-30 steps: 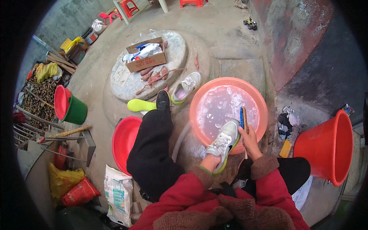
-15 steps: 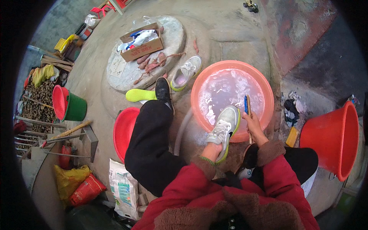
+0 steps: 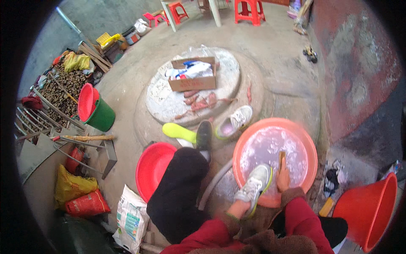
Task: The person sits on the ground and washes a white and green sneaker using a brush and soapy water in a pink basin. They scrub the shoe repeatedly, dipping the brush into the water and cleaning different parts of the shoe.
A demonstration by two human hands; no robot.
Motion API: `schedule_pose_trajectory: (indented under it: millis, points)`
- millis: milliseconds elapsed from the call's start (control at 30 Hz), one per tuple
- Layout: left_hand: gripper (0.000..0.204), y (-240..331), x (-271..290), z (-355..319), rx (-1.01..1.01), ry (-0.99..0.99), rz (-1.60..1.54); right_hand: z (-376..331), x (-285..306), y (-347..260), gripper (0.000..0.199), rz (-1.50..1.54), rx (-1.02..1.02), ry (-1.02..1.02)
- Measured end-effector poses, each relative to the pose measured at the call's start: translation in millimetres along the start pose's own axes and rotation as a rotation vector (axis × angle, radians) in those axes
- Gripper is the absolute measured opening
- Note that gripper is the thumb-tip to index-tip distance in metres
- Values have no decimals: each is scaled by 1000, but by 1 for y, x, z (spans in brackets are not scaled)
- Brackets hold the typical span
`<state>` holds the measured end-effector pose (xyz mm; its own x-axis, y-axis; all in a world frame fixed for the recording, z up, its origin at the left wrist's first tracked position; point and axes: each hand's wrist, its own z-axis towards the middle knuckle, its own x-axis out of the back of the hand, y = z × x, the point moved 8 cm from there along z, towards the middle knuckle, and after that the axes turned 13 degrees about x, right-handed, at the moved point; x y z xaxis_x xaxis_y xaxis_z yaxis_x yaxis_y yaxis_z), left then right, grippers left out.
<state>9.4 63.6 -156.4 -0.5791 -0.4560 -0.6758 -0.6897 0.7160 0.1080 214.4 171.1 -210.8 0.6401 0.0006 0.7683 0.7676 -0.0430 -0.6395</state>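
My left hand [image 3: 239, 209] reaches into the opening of a white-grey sneaker [image 3: 257, 183] with yellow-green sole edges; its fingers are hidden inside. The sneaker's toe is over the near side of an orange basin [image 3: 313, 163] of cloudy, foamy water. Just right of the sneaker, my right hand [image 3: 283, 180] is closed around a wooden-backed scrubbing brush [image 3: 282, 159], whose bristles do not show now. Beyond the basin's far left rim stands a similar sneaker [image 3: 235, 121]. A yellow-green insole [image 3: 178, 132] lies left of it, next to my dark shoe [image 3: 204, 139].
A cardboard box [image 3: 194, 82] and sweet potatoes [image 3: 203, 103] rest on a round stone slab [image 3: 228, 63]. A red basin [image 3: 155, 167] is by my left leg; a large red tub [image 3: 366, 211] stands at right, a yellow bar [image 3: 327, 207] beside it. A hose [image 3: 217, 183] curves beside the orange basin.
The view has tilted up, showing more of the far floor and red stools. The brush has turned, so its blue bristles no longer show. Both hands keep their holds.
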Motion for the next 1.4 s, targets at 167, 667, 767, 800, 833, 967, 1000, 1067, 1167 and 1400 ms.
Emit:
schedule_pose_trajectory:
  millis: [167, 667, 767, 800, 833, 967, 1000, 1067, 1167, 1400]
  points:
    - [35, -1, -1, 9, 12, 9, -21, -10, -41, 30, 71, -239, 83, -170]
    - [36, 15, 4, 31, -84, 30, -105, -95, 42, -131, 57, 445, 229, 8]
    - [36, 11, -12, 29, -32, -8, -250, -104, 51, -185, 56, 152, 402, -182]
    - [36, 10, -20, 23, -54, -68, -297, -99, 61, -189, 56, 97, 352, -165]
    - [38, 5, -31, 16, -56, -113, -212, -93, 67, -189, 56, 34, 275, -185]
    - [39, -10, -46, -7, -41, -89, -89, -66, 102, -187, 52, 6, 168, -9]
    - [39, -10, -47, -9, -33, -75, -93, -67, 111, -192, 53, 42, 198, 69]
    - [40, -7, -47, -11, -16, -33, -128, -90, 90, -206, 55, -104, 351, -193]
    - [40, -8, -51, -13, -1, -8, -147, -103, 92, -201, 52, -72, 339, -62]
    - [38, 5, -59, -28, -32, -46, -119, -104, 81, -200, 50, 11, 168, -141]
